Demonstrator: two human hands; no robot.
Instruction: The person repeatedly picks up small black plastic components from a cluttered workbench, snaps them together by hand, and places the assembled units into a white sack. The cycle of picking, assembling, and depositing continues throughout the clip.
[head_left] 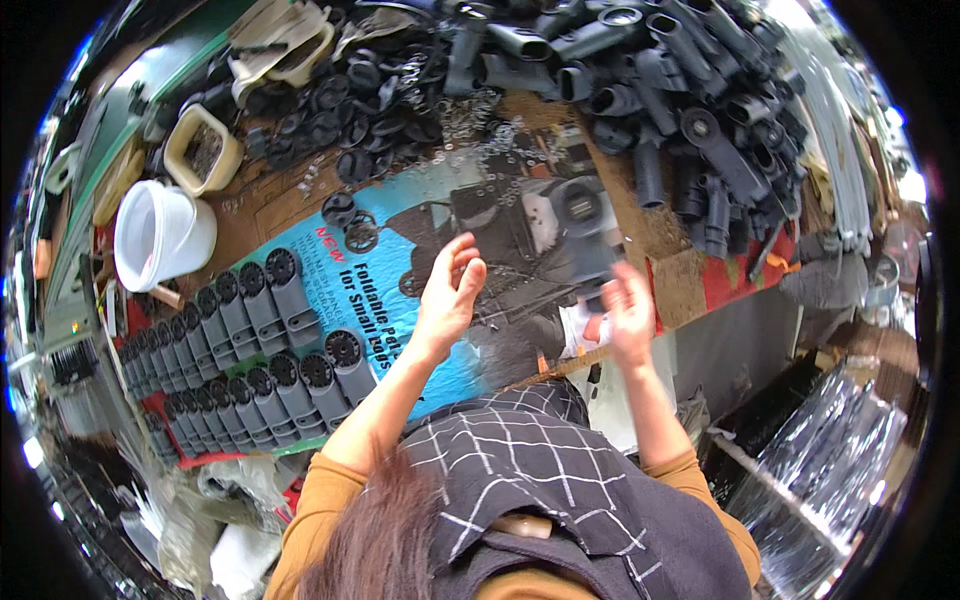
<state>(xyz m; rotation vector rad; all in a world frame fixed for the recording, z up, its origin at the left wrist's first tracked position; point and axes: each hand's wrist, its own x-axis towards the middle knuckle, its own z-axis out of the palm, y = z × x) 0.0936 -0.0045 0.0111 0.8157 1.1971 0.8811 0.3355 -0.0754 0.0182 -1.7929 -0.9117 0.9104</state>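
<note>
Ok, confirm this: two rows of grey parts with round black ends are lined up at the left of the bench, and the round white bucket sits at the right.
Not quite: the head view shows the round white bucket at the left of the bench, not the right. The two rows of grey parts are lined up at the left, as you said.

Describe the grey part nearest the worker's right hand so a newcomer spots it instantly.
Start at the large blue-and-dark printed sheet. Near its right edge, just beyond the right hand, is a dark grey part, its round end pointing away from the hand. Unlike the heap of similar parts farther off, this one is by itself.
</note>
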